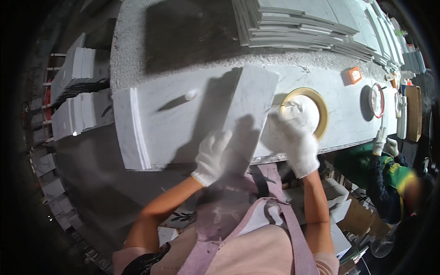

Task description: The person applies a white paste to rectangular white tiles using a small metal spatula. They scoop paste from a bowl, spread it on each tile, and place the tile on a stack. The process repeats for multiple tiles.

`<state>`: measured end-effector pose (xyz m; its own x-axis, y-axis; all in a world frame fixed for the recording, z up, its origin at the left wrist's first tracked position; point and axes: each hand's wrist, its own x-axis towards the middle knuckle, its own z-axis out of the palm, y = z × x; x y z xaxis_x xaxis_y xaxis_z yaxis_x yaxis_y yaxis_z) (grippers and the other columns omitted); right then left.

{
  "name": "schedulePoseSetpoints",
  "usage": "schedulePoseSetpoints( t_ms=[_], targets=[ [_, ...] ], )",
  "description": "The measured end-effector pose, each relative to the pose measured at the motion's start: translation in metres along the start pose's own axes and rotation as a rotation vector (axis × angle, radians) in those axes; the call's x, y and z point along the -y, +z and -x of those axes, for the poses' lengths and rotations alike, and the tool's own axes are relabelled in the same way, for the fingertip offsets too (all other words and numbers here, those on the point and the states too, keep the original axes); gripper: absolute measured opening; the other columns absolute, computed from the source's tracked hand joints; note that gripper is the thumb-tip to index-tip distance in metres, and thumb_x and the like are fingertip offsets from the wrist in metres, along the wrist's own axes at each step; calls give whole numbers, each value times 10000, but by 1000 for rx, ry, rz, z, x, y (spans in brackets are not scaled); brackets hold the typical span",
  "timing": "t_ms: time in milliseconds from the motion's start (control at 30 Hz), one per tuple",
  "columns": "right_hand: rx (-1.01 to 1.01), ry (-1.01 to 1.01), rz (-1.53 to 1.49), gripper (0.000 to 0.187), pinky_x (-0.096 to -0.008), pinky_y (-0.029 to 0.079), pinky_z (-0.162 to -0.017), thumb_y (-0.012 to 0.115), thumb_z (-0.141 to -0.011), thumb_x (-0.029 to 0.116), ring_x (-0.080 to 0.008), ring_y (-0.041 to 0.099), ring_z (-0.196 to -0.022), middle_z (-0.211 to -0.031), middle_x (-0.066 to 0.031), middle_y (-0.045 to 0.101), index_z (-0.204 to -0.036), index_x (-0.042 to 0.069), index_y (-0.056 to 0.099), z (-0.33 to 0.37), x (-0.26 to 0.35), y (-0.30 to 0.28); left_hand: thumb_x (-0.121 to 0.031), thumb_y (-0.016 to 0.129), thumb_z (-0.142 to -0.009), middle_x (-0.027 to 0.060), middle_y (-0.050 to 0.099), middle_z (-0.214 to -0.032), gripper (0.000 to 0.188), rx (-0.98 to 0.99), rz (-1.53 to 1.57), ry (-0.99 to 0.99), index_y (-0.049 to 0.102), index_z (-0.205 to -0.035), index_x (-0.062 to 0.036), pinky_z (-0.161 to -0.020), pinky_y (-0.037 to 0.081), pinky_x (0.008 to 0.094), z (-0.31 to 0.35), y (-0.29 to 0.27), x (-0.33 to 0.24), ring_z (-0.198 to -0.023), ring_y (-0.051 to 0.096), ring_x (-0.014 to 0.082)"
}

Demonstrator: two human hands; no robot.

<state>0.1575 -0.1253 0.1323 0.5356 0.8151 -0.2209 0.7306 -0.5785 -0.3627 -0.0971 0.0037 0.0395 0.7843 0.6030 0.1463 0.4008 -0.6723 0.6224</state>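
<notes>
A long white marble-look slab (255,89) lies crosswise over the worktable, apparently raised or tilted, with a dark shadow on its left. My left hand (213,153), in a white knit glove, is closed at the slab's left edge near the front. To the right of the slab is a yellow-rimmed bowl (323,112) holding a white paste or powder (306,110). My right hand (300,144), gloved too, is closed over the bowl's near left rim. Its fingers are blurred, and whatever they hold cannot be made out.
A small white object (190,94) and stacked narrow slabs (139,130) lie at left. Slab piles (298,27) stand at the back. An orange box (354,75) and a red-rimmed bowl (377,101) are at right, near another person's gloved hands (380,140).
</notes>
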Motion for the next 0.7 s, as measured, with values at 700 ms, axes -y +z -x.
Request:
schedulePoseSetpoints(
  t_ms=[700],
  targets=[
    [-851,320,-1174,578,-357,570,-913,613,-1024,84,-271,685,-1218,-1538,-141,583,-1589,62,497,-14,-222,7,-194,667,-975,209,578,-1435,578,130,-112,2,538,-1530,-96,-1109,448,536,5,0,-2,-1323,543,444]
  ],
)
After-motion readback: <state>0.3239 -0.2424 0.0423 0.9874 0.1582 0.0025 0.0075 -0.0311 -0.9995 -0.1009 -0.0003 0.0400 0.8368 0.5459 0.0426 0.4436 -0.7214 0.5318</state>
